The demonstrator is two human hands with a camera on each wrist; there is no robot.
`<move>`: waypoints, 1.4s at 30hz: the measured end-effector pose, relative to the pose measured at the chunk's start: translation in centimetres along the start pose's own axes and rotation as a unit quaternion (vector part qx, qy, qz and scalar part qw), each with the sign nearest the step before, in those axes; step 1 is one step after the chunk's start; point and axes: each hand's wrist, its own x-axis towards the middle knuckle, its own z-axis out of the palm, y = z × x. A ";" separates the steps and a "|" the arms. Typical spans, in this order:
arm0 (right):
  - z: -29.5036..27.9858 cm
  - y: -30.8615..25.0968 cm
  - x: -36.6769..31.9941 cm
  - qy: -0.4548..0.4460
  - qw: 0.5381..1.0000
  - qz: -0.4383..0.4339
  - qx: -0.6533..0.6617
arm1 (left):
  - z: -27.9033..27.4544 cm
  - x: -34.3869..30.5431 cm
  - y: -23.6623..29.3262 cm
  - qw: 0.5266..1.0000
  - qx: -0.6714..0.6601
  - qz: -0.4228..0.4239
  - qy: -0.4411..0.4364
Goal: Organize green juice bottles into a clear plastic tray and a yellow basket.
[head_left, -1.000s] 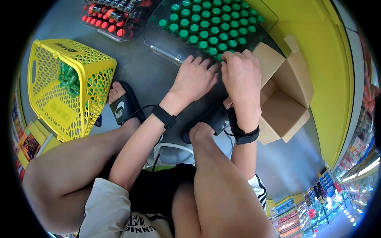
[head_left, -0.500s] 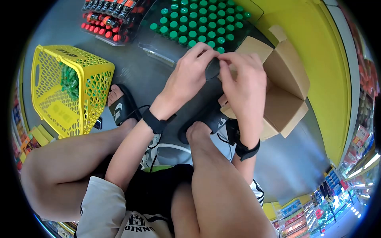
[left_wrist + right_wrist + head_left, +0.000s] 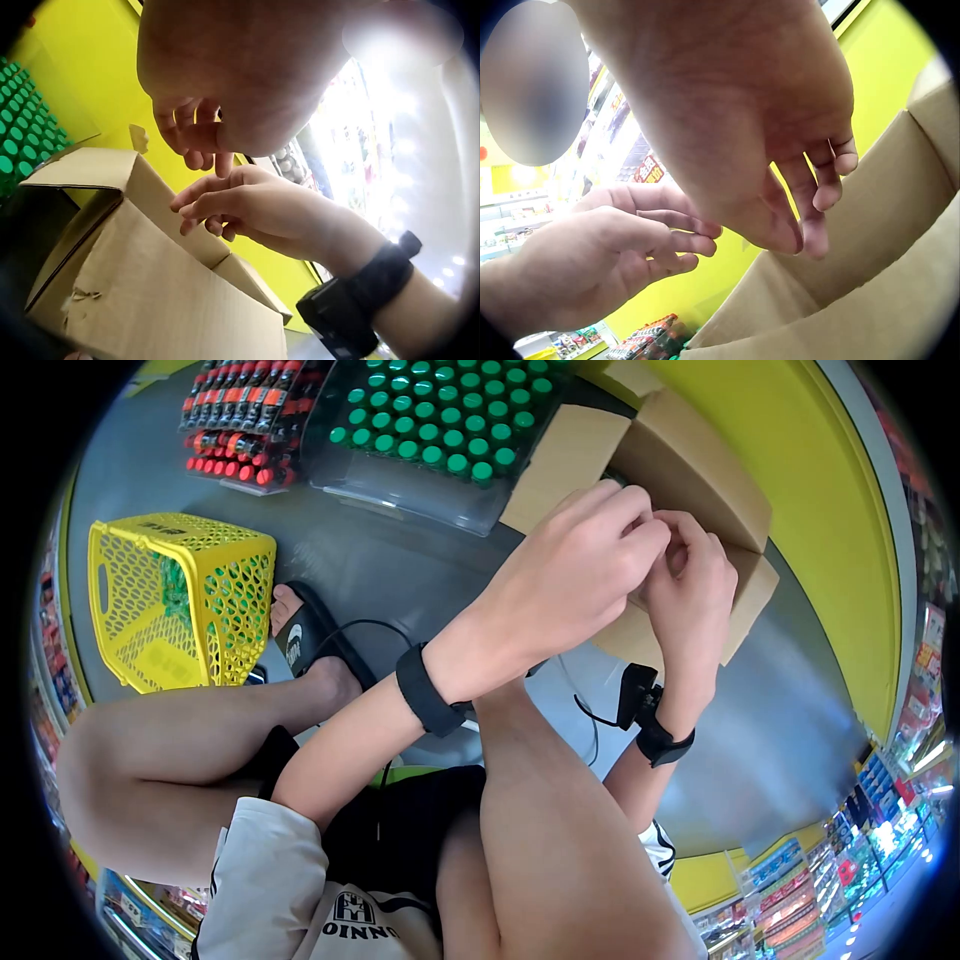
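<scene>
Above the open cardboard box, my left hand and right hand are close together, fingertips near each other. The left wrist view shows the left hand with loosely bent fingers and the right hand just below it. From the right wrist, the right hand has relaxed, slightly spread fingers beside the box, and the left hand is at the left. I see nothing held in either. Green-capped bottles stand in rows in a clear tray.
A yellow basket holding green items stands on the left of the floor. Red-capped dark bottles fill another clear tray at the upper left. A yellow panel curves along the right, with a cable by the left foot.
Both hands have moved right, from the front of the green-capped bottles to above the cardboard box. The view has shifted, so the trays and box appear further left.
</scene>
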 end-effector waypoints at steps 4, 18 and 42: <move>-0.9 3.4 0.6 -0.018 1.000 0.023 -0.009 | 1.7 1.8 0.9 0.992 0.089 0.008 -0.089; -0.2 10.0 8.3 -0.268 0.953 0.000 -0.138 | 10.0 9.1 -3.0 0.858 0.335 -0.053 -0.385; 5.5 10.4 12.7 -0.448 0.848 0.048 -0.278 | 11.8 10.2 -8.3 0.755 0.388 -0.144 -0.508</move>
